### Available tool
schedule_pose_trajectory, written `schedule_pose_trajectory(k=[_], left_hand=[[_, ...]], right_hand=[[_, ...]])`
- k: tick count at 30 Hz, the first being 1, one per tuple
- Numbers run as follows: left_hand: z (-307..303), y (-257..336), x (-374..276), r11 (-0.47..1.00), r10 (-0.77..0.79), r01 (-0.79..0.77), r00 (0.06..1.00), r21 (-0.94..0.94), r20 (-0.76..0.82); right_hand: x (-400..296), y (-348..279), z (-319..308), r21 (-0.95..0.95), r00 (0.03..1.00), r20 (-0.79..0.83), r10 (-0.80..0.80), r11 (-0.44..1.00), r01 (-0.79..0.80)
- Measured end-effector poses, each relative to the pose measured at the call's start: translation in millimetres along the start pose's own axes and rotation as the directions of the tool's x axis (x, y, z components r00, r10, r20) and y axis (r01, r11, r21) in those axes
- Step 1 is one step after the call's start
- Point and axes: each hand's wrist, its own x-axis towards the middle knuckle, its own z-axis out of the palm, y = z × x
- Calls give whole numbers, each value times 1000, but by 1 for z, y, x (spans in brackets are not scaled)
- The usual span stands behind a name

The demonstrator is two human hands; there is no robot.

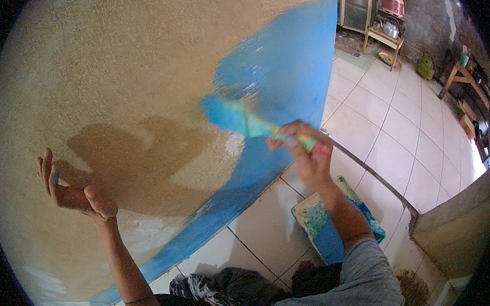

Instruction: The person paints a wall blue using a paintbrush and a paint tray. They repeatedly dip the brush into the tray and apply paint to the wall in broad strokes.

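My right hand (307, 149) is closed around the handle of a paintbrush (247, 119), blurred by motion. Its blue-coated bristles are at the wall (140, 67), by the ragged border of the blue paint (282, 68); whether they touch it I cannot tell. Blue covers the wall's right part and a strip along its foot, and the rest is tan with whitish patches. My left hand (74, 195) is raised at the left before the wall, fingers apart and empty, with blue specks on it. Below my right forearm, partly hidden by it, a paint tray (315, 224) holding blue paint rests on the tiles.
White floor tiles (393, 124) extend to the right past a dark seam. A low wall (460, 225) stands at lower right. Farther back are a small wooden table (384, 37) with a metal kettle (390, 28), a green gas cylinder (425, 66) and a wooden stand (461, 75).
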Motion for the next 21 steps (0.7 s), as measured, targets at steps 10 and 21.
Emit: schedule_pose_trajectory(k=[10,21], left_hand=[[2,-5,0,999,28,-29,999,-21,-30],[0,-8,-7,1000,-5,5,1000,-10,-29]], right_hand=[[4,34,-25,-481,942,-287,-173,877,15],[-8,19,7,-96,984,129,-121,986,134]])
